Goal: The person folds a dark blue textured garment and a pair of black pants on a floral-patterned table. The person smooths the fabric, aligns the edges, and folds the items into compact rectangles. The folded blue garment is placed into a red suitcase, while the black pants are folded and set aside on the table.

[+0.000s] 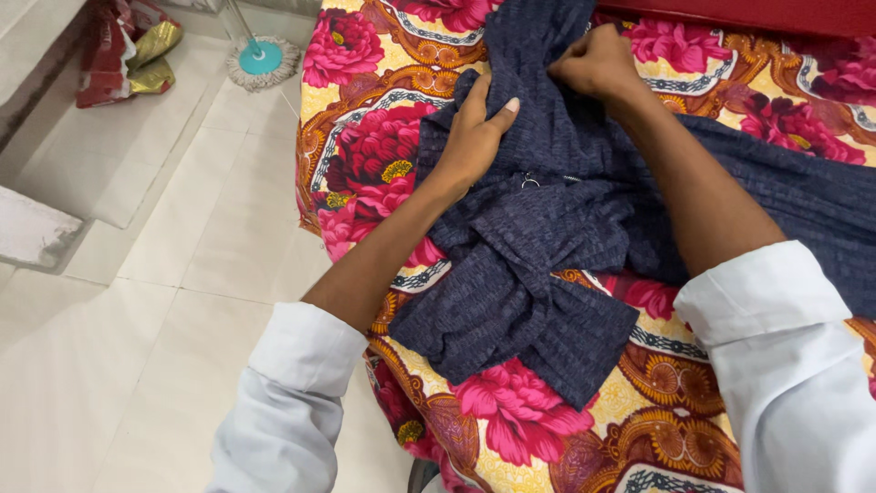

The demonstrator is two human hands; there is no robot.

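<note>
Nearest the camera, two white rolled sleeves (301,383) frame a dark blue ribbed garment (538,274) — crumpled over a floral bedspread (538,429) of red and yellow. Left hand (474,137) lies flat on the cloth, fingers together, thumb spread. Right hand (598,64), farther off, is closed in a fist, gripping a bunch of fabric. Far left on the pale tiled floor (164,274) — a teal mop head (262,57).

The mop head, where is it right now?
In the head view the mop head lies on the tiled floor at the upper left, just left of the floral bedspread and right of the red and gold bags.
</note>
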